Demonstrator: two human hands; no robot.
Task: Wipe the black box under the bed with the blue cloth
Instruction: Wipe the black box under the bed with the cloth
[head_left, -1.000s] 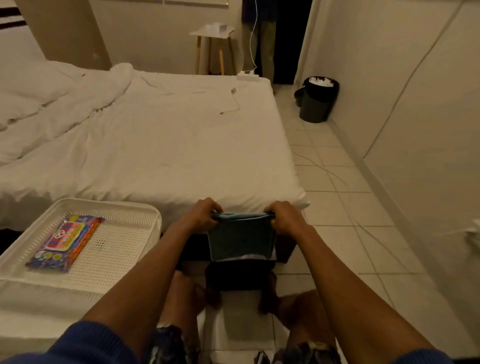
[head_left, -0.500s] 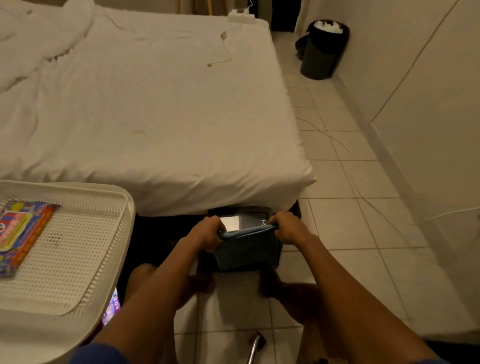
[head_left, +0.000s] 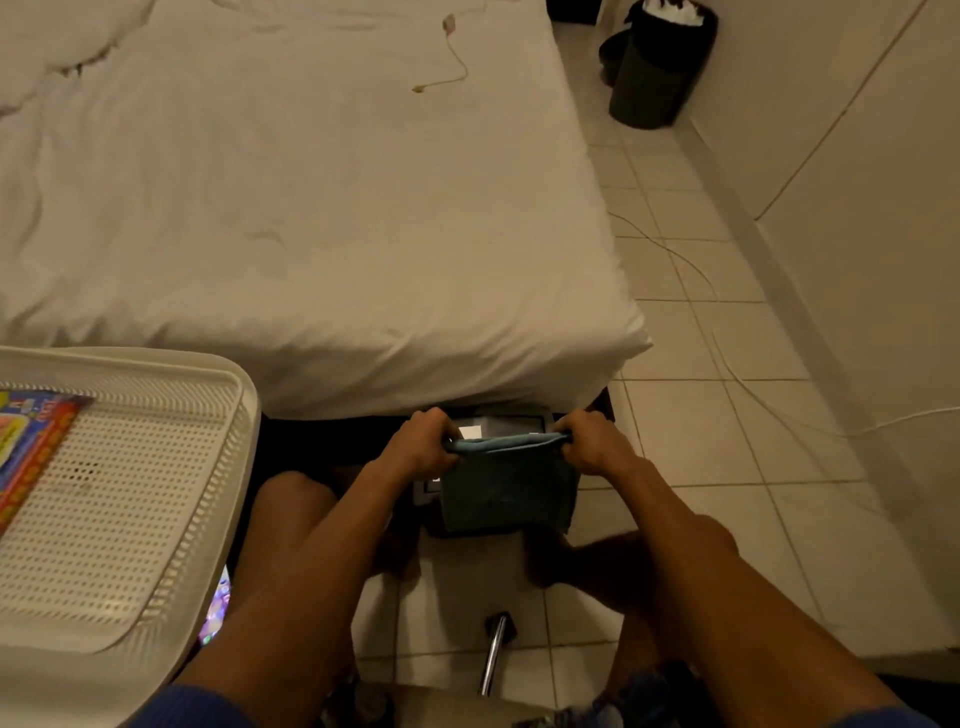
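**Operator Appearance: Garments and Uncovered Parts**

Upper body: blue top. The left sleeve (head_left: 192, 704) and right sleeve (head_left: 883, 719) show only at the lower frame edge. Both forearms are uncovered down to the left hand (head_left: 421, 447) and right hand (head_left: 592, 449). Lower body: dark shorts (head_left: 649, 686) with a bluish print, pattern detail unclear. The left knee (head_left: 291, 499) and both lower legs are uncovered.

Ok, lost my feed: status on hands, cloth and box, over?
Left hand and right hand both grip blue cloth by its top edge. Cloth hangs over the black box, contact unclear. Bed overhangs the box's far end.
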